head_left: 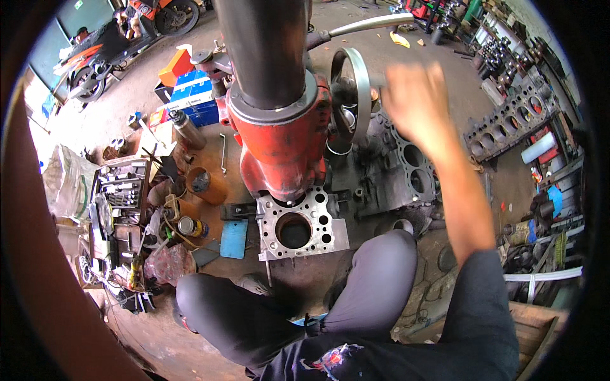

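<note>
My right hand [416, 105], somewhat smeared by motion, is closed at the handle [376, 80] on the right side of a metal handwheel [361, 89]. The wheel is mounted on a red boring machine [279, 149] with a thick dark metal column [264, 51]. Under the machine's lower end lies an engine block [337, 238] with a bright flat top face. One large round cylinder bore [294, 230] shows in it, with several smaller holes around. My left hand is out of view.
Left, a tool tray [121, 190], an orange-brown can [208, 185] and a blue box [194, 98] stand on the floor. Another engine block [406, 168] lies right of the machine, a longer cylinder block [511, 124] farther right. Motorcycles [101, 60] stand at far left.
</note>
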A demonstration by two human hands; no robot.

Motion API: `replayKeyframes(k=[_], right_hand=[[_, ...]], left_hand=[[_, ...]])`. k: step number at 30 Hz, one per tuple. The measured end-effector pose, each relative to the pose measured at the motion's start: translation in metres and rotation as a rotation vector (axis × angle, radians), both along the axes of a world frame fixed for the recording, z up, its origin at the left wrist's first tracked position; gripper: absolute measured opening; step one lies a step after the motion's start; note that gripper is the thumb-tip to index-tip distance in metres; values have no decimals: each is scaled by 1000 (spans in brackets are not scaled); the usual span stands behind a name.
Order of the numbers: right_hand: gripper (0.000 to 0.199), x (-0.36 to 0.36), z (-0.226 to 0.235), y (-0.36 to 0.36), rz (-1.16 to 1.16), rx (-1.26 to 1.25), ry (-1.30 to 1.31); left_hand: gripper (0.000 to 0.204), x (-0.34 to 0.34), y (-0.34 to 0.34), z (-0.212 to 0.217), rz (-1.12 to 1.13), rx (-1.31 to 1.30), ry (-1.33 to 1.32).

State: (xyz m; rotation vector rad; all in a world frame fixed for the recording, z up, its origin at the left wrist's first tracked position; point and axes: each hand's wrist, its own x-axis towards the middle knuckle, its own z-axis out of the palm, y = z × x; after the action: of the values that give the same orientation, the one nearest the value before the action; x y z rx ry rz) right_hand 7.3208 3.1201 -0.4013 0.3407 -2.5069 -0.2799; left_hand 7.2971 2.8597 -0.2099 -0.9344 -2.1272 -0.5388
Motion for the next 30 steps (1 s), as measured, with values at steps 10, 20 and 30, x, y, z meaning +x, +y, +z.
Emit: replayKeyframes(k=[10,20,30], right_hand=[[17,-59,13,-4,61,-6,-33],[15,-76,-42,-16,8,-172,-413],[16,46,-18,-11,6,-21,-112]], left_hand=[[33,4,-1,-9,-1,-2,1],[38,5,-2,-14,-8,3,-5],[43,9,-2,-16,-13,5,-12]])
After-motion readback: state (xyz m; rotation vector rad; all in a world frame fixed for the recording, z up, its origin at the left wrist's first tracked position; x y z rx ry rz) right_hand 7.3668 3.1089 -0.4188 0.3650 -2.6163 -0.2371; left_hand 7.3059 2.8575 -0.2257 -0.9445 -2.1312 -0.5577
